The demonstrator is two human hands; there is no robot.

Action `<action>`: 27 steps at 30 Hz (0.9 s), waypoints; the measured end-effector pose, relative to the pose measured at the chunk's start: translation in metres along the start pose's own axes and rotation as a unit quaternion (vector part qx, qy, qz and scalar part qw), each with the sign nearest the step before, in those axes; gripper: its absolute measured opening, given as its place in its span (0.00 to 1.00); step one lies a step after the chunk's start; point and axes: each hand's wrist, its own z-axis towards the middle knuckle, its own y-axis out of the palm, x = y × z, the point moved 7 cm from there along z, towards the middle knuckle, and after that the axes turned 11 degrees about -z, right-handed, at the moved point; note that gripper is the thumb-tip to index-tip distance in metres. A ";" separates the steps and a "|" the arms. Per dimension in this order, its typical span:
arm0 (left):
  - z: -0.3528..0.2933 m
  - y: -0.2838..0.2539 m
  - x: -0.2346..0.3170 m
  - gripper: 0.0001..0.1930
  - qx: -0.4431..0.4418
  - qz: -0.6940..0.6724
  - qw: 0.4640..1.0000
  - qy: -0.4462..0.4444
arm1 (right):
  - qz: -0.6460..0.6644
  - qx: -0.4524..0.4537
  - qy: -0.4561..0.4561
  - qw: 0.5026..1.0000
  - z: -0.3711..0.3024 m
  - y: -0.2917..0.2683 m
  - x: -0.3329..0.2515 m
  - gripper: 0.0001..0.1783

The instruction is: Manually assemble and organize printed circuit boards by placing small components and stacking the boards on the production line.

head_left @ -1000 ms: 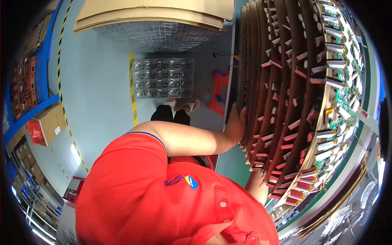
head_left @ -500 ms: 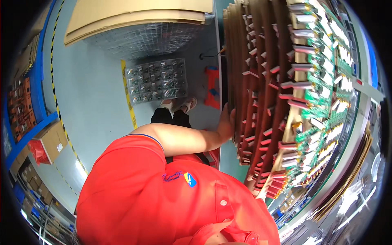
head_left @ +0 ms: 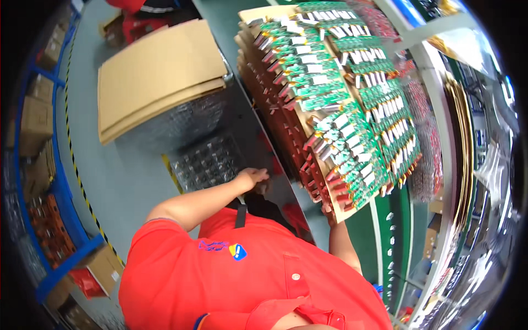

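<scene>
A tall stack of cardboard layers (head_left: 280, 122) stands to the right of my body. Its top is covered with rows of green circuit boards (head_left: 313, 66), carrying white and red parts. Beside the stack's left side, apart from it, my left hand (head_left: 252, 178) hovers over a dark panel, its fingers loosely spread and nothing visible in them. At the stack's near corner, my right hand (head_left: 331, 218) reaches up to the cardboard edge; its fingers are mostly hidden by the layers.
Cardboard sheets (head_left: 159, 60) lie on a pile of clear plastic trays at the far left. A compartmented clear tray (head_left: 206, 162) sits on the floor by my feet. Blue shelving (head_left: 69, 220) lines the left; a person in red (head_left: 129, 5) is at the back.
My left hand has come away from the stack's side and moved left. The view has shifted, so the stack's top and its boards show more fully. My right forearm now shows.
</scene>
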 end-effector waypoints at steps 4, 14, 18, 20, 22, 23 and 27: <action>-0.040 -0.074 0.036 0.25 0.013 0.151 0.988 0.029 | -0.046 0.084 0.034 0.995 -0.001 -0.084 0.055 0.15; -0.062 -0.063 0.077 0.19 -0.055 0.267 0.949 0.159 | -0.565 0.131 0.007 0.814 0.021 -0.217 0.037 0.20; -0.026 -0.041 0.071 0.26 -0.006 0.086 0.994 0.073 | -0.101 0.102 -0.051 0.988 0.066 -0.086 -0.031 0.21; -0.007 -0.034 0.075 0.32 0.062 -0.095 0.991 0.071 | -0.043 0.072 -0.031 0.996 0.051 -0.016 -0.073 0.31; 0.023 -0.042 0.099 0.34 0.113 -0.192 0.968 0.113 | 0.009 0.069 -0.036 0.997 0.039 0.041 -0.097 0.31; 0.031 -0.048 0.112 0.34 0.150 -0.219 0.956 0.121 | 0.041 0.073 -0.027 0.996 0.037 0.062 -0.098 0.31; 0.072 -0.043 0.150 0.37 0.031 -0.390 0.901 0.190 | 0.164 0.060 -0.012 0.985 0.049 0.119 -0.105 0.30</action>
